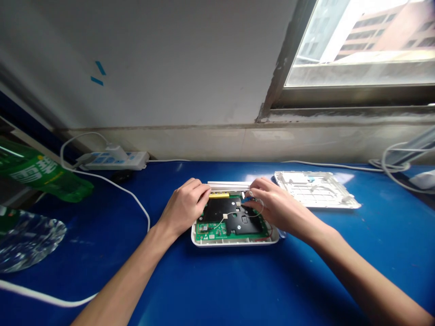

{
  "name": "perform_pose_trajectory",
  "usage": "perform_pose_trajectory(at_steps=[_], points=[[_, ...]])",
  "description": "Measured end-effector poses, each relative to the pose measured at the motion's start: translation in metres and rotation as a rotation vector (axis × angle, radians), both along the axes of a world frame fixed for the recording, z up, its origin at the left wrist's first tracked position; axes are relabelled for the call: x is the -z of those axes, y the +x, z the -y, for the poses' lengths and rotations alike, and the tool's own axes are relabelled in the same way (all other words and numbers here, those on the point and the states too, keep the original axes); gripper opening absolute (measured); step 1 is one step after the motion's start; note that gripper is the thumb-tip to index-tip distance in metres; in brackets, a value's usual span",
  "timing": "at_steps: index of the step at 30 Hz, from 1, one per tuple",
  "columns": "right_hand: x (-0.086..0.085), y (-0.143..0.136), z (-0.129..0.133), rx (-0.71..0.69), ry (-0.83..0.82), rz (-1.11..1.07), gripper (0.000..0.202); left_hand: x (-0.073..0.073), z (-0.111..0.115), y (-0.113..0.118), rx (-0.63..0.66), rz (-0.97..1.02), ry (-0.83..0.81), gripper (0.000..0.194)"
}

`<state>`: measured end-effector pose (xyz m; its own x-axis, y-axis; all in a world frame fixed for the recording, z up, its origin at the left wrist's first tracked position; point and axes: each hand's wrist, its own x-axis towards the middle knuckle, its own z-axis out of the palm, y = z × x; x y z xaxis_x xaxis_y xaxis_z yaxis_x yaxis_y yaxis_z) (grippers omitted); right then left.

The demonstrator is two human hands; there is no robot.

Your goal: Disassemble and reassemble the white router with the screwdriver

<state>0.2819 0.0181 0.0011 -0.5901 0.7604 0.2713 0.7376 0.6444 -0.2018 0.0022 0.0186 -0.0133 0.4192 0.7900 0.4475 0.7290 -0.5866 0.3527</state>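
An opened white device casing [234, 243] lies on the blue table, with a green circuit board [217, 230] and black plates [220, 209] inside. My left hand [188, 203] grips the casing at its back left corner, fingers closed over the rim. At the back right, my right hand [268, 199] is bent over the board with its thumb and fingers near a thin pale cable [261, 212]; what its fingertips pinch is too small to make out. A yellow strip [219, 196] runs along the board's back edge, and a white bar [227, 184] sits behind it.
A white cover [316, 190] lies at the back right. On the left are a green bottle [44, 176], a clear bottle [30, 240], a power strip [136, 160] and a white cable [125, 190]. More cable [390, 165] coils at the far right, below the window.
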Motion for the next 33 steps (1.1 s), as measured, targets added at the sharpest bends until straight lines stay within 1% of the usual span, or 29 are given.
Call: perform_pose_trajectory(at_steps=[4, 8, 11, 14, 17, 21, 24, 27, 28, 30, 31, 33], points=[[0.001, -0.002, -0.001, -0.025, 0.026, 0.018, 0.017, 0.003, -0.002, -0.001, 0.007, 0.025, 0.014, 0.019], [0.003, 0.001, -0.003, -0.052, -0.046, -0.075, 0.016, 0.005, -0.002, -0.001, 0.009, 0.052, 0.02, 0.018], [0.003, 0.005, -0.003, -0.118, -0.073, -0.134, 0.012, 0.005, -0.002, -0.001, 0.009, 0.067, 0.018, 0.018], [0.003, 0.009, -0.003, -0.183, -0.043, -0.159, 0.011, 0.004, -0.003, -0.002, 0.017, 0.077, 0.008, 0.018], [0.003, 0.012, -0.003, -0.204, 0.005, -0.172, 0.01, 0.004, -0.005, -0.004, 0.03, 0.096, -0.006, 0.018], [0.005, 0.017, -0.002, -0.221, 0.022, -0.233, 0.005, 0.004, -0.007, -0.005, 0.027, 0.144, -0.031, 0.016], [0.007, 0.019, 0.0, -0.225, 0.047, -0.254, 0.004, -0.001, -0.005, -0.005, -0.012, 0.204, -0.059, 0.019], [0.008, 0.019, 0.001, -0.222, 0.1, -0.278, 0.007, -0.01, -0.002, -0.006, -0.075, 0.267, -0.075, 0.028], [0.008, 0.018, 0.001, -0.214, 0.12, -0.292, 0.007, -0.014, -0.001, -0.006, -0.092, 0.286, -0.091, 0.031], [0.008, 0.017, 0.002, -0.185, 0.155, -0.325, 0.008, -0.02, 0.001, -0.007, -0.111, 0.332, -0.179, 0.031], [0.009, 0.016, 0.002, -0.169, 0.168, -0.344, 0.009, -0.023, 0.003, -0.007, -0.108, 0.376, -0.253, 0.03], [0.01, 0.014, 0.002, -0.137, 0.189, -0.376, 0.01, -0.028, 0.006, -0.005, -0.056, 0.518, -0.472, 0.032]])
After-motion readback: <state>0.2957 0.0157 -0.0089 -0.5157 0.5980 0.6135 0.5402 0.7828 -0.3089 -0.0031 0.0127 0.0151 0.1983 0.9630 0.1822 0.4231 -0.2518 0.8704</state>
